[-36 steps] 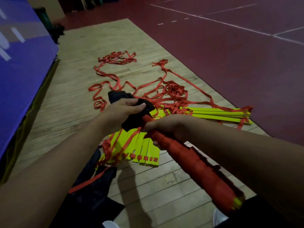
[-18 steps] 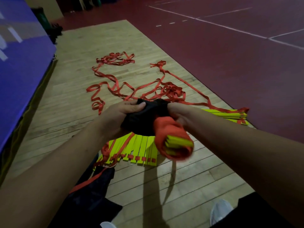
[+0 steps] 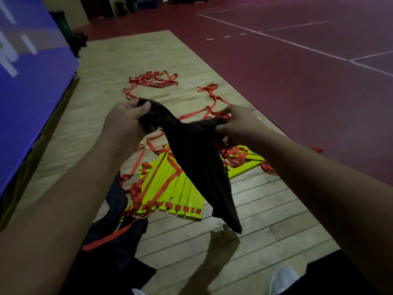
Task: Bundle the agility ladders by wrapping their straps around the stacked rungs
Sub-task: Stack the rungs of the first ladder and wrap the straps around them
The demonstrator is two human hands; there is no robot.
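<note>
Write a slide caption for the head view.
The left hand and right hand grip a black bag above yellow rungs and red straps on wooden floor.

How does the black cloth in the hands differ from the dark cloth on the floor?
The black cloth hangs free, gripped by the left hand and right hand; the dark cloth lies crumpled on the floor. Only the dark cloth has a red strap across it. Both are dark fabric.

Red wrapped bundle gone from view. Left hand (image 3: 127, 120) and right hand (image 3: 238, 122) now apart, black bag (image 3: 197, 162) hangs long between them.
</note>
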